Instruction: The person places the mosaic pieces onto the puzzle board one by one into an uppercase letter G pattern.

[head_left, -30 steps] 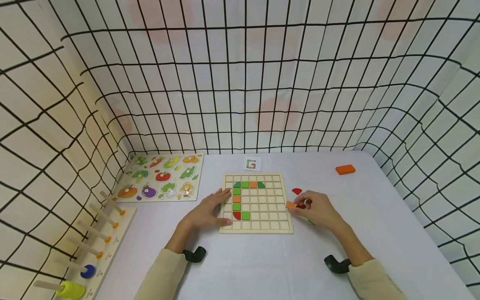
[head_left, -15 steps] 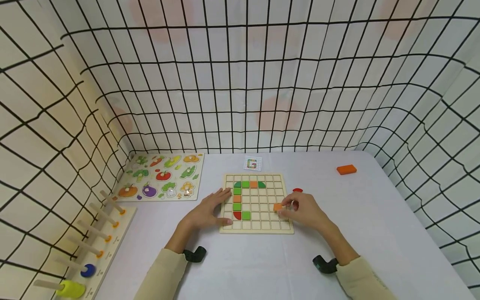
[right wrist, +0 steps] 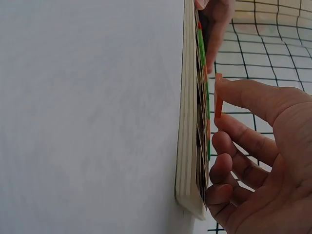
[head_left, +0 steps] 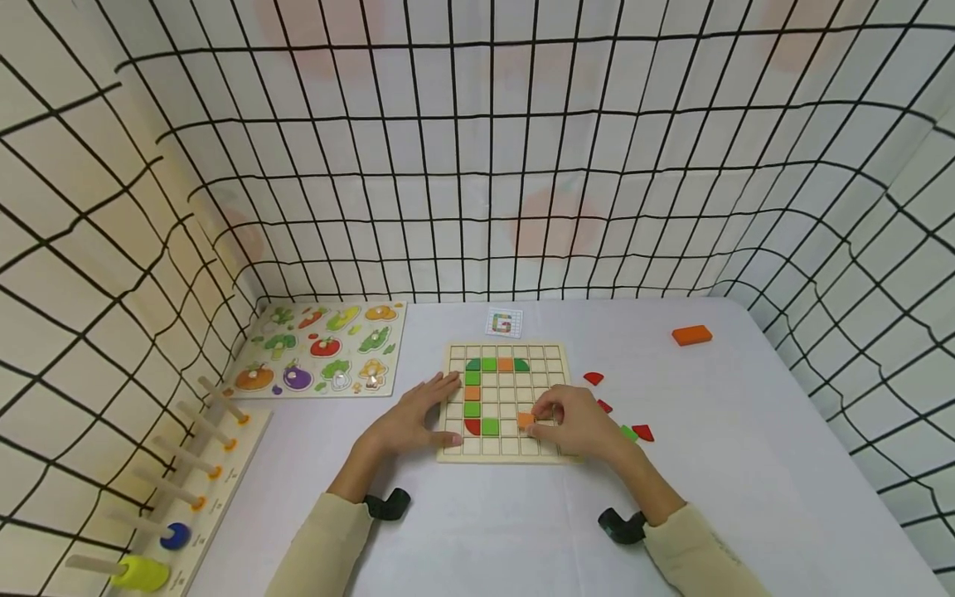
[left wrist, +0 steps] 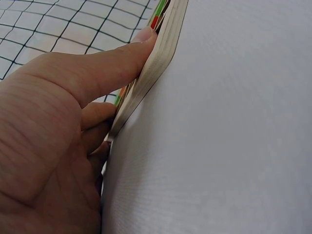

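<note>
A wooden grid board (head_left: 507, 456) lies on the table, with green, orange and red tiles set in its cells in a C-like line. The left hand (head_left: 414, 419) rests on the board's left edge, thumb and fingers spread; in the left wrist view its thumb (left wrist: 114, 66) lies on the rim. Over the lower right part of the grid, the right hand (head_left: 585, 421) pinches an orange square tile (head_left: 525, 420) between thumb and index finger. The right wrist view shows that tile (right wrist: 218, 95) held on edge, just apart from the board. Its other fingers are curled.
Loose red tiles (head_left: 593, 379) and a green tile (head_left: 629, 433) lie right of the board. Behind it sits a pattern card (head_left: 504, 322). An orange block (head_left: 691, 335) is at far right, a vegetable puzzle (head_left: 321, 348) and a peg stand (head_left: 216, 489) at left.
The right hand has carried the orange tile leftward from beside the board to above its lower right cells, uncovering loose tiles on the table. The left hand stays in place.
</note>
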`<move>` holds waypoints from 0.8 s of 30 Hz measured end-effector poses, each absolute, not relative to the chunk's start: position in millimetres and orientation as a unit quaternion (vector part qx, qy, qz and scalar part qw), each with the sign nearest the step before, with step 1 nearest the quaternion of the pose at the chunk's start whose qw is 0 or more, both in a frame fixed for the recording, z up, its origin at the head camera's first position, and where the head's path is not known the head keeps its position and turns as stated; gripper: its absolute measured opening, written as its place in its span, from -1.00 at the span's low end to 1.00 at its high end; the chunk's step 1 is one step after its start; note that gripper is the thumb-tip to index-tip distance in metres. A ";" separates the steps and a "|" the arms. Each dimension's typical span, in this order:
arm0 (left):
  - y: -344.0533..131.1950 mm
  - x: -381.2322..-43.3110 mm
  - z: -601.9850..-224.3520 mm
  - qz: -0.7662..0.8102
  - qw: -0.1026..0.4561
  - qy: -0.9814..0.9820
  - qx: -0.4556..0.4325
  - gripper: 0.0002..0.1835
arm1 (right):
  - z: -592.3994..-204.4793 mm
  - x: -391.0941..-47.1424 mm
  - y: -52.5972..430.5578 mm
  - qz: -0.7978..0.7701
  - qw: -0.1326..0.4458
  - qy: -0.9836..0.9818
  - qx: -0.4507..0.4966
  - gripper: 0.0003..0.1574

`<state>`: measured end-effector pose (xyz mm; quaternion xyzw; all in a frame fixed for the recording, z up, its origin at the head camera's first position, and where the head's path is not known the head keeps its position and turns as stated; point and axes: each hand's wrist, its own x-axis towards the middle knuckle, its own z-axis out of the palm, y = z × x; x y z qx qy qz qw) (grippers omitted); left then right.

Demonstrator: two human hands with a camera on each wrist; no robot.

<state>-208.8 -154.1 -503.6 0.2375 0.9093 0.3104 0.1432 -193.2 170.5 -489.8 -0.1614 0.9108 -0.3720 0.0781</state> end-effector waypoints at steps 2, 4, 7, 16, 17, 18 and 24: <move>-154.6 -209.0 -503.2 0.311 0.141 0.909 0.239 0.07 | -488.7 -193.0 165.8 -0.373 0.082 0.909 -0.167 -0.78; -154.7 -209.3 -502.8 0.311 0.138 0.909 0.240 0.07 | -487.5 -192.6 161.2 -0.374 0.085 0.907 -0.173 -0.78; -154.5 -209.1 -502.9 0.310 0.139 0.909 0.241 0.07 | -486.8 -191.8 155.7 -0.373 0.091 0.906 -0.177 -0.78; -154.6 -208.6 -504.2 0.309 0.144 0.909 0.239 0.07 | -494.8 -193.7 146.3 -0.361 0.098 0.913 -0.162 -0.78; -154.7 -208.7 -503.9 0.310 0.144 0.909 0.238 0.06 | -495.3 -194.1 145.6 -0.362 0.098 0.913 -0.162 -0.78; -154.8 -209.0 -503.7 0.308 0.145 0.910 0.238 0.06 | -495.7 -194.5 145.0 -0.364 0.098 0.912 -0.162 -0.78; -154.6 -210.6 -504.3 0.305 0.146 0.911 0.237 0.06 | -497.4 -195.8 143.2 -0.365 0.088 0.911 -0.174 -0.80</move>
